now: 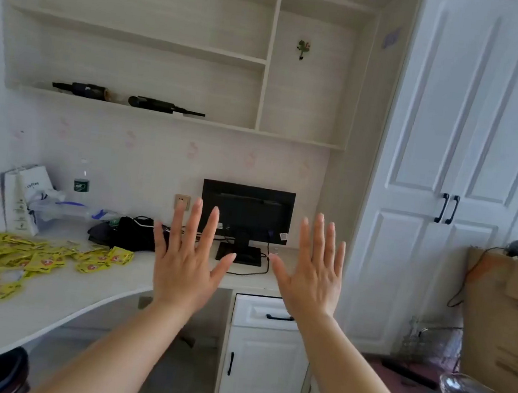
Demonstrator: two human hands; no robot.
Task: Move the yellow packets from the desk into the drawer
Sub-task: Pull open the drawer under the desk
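Note:
Several yellow packets (31, 258) with red marks lie scattered over the left part of the pale curved desk (82, 292). The white drawer (256, 310) with a black handle sits shut under the desk's right end. I hold my left hand (185, 265) and my right hand (311, 279) up in the air in front of me, backs toward me, fingers spread and straight, holding nothing. Both hands are to the right of the packets and above the drawer's level.
A black monitor (246, 217) stands at the back of the desk, with a black bag (130, 234), a water bottle (81, 182) and a paper bag (22, 196) to its left. A white cabinet door (263, 366) is below the drawer. A cardboard box (503, 318) stands at right.

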